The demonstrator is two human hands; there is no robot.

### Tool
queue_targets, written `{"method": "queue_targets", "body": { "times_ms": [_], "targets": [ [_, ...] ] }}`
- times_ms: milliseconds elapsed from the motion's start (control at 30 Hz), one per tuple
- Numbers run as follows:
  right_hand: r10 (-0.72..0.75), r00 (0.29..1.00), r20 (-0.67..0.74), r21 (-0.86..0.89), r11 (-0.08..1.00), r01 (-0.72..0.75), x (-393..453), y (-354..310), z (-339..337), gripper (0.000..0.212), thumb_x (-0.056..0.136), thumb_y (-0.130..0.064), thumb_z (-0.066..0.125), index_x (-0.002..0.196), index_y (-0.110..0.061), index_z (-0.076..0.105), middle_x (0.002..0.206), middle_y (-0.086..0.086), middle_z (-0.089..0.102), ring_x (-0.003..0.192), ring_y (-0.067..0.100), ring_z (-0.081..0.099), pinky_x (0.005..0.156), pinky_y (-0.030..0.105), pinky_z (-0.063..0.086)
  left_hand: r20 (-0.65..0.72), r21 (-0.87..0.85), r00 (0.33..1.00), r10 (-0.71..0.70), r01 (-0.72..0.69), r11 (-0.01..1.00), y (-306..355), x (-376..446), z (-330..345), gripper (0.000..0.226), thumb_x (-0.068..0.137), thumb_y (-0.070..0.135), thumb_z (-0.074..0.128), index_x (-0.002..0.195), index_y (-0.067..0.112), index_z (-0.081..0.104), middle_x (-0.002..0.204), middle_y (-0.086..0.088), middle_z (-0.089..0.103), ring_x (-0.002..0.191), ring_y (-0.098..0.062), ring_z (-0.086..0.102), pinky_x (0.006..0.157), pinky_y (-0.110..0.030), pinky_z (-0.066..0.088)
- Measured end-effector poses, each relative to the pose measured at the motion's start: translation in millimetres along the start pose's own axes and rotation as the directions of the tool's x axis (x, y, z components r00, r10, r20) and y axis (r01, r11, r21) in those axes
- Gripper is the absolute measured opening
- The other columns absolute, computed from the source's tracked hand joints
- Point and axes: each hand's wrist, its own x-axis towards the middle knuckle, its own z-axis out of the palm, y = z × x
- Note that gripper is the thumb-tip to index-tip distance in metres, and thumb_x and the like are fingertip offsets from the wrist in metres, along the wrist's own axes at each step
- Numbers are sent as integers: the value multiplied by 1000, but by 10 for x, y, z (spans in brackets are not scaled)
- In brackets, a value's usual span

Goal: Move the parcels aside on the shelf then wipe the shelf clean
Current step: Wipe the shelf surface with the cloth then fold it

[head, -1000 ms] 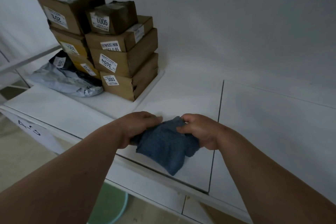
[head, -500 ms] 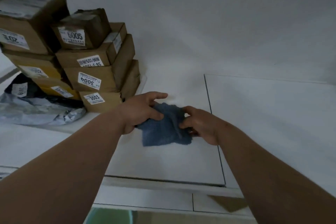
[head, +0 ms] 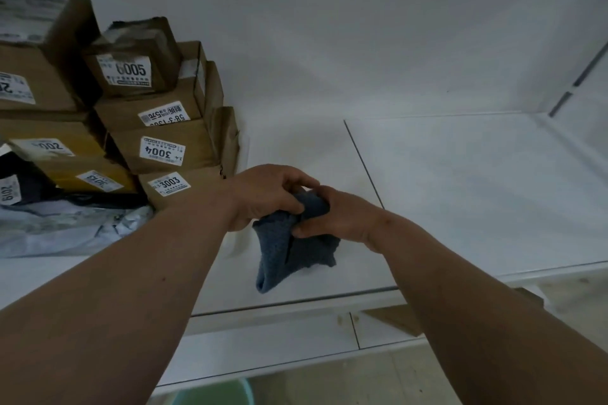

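Note:
Both hands hold a blue-grey cloth (head: pixel 289 250) just above the white shelf (head: pixel 460 194). My left hand (head: pixel 263 197) grips its upper left part, and my right hand (head: pixel 332 217) pinches the bunched top beside it. The cloth's lower corner hangs down toward the shelf's front edge. A stack of brown cardboard parcels (head: pixel 158 128) with white number labels stands at the left of the shelf, close to my left wrist. Grey and black plastic mailer bags (head: pixel 59 223) lie in front of the stack at the far left.
The shelf surface is made of white panels with a dark seam (head: pixel 363 163) running front to back. A white back wall rises behind. A metal upright (head: pixel 579 76) stands at the right end. A green bucket rim (head: pixel 210 394) shows below the shelf front.
The view has swung right and closer to the shelf. My hands have come together and bunched the cloth, which was spread flatter between them before.

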Motion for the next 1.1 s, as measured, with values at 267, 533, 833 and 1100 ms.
{"method": "queue_targets", "body": {
  "times_ms": [267,533,833,1100],
  "targets": [
    [-42,991,-125,-97,995,30,88,3,-50,22,82,-7,61,103,-11,62,98,12,64,88,23,59,73,34,48,-20,106,992,-128,129,986,-122,-38,-124,61,80,7,73,134,22,50,110,-3,61,100,-22,62,83,-31,54],
    [-129,943,-306,-33,992,125,183,-44,-332,27,77,2,62,78,-19,46,79,1,51,70,16,45,58,27,35,-185,-176,982,-41,8,984,28,145,-218,38,81,-5,63,110,19,63,112,-18,63,107,-36,61,94,-49,52],
    [-99,986,-134,303,943,136,153,-49,-502,30,79,-6,74,105,-16,62,105,16,66,92,25,63,80,34,50,-187,-360,982,-26,-44,932,110,230,-262,40,79,-10,62,107,17,68,97,-12,65,96,-26,61,97,-43,48],
    [-144,932,-334,134,971,198,145,-136,-525,23,84,3,54,91,-16,65,92,7,67,86,23,61,76,39,54,-80,-299,996,-46,20,954,154,87,-383,49,78,-16,61,115,16,64,105,-13,67,103,-26,65,84,-30,57]
  ]
}}
